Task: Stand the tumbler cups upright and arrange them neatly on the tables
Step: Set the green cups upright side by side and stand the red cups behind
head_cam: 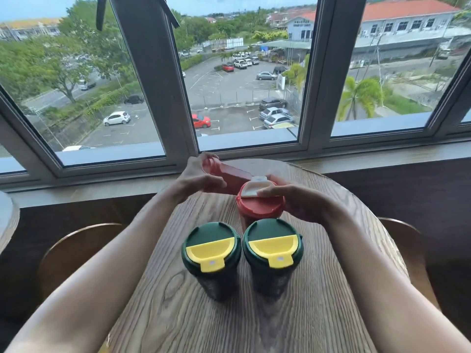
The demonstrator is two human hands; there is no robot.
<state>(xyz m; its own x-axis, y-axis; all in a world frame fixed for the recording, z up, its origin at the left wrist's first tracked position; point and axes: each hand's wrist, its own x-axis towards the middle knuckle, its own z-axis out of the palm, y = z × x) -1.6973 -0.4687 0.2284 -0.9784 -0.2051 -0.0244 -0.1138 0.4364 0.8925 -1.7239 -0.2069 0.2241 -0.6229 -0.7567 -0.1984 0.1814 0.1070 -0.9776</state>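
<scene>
Two dark green tumblers with yellow flip lids stand upright side by side on the round wooden table (318,314), the left green tumbler (211,253) and the right green tumbler (272,249). Behind them a red tumbler with a white flip lid (257,207) stands upright; my right hand (295,202) wraps its lid from the right. Another red tumbler (230,178) lies tilted on its side further back, and my left hand (198,178) grips it from the left.
A window sill and dark wall panel run right behind the table. Two curved wooden chair backs, the left chair (74,240) and the right chair (407,240), flank the table. Another table's edge (7,220) shows at far left.
</scene>
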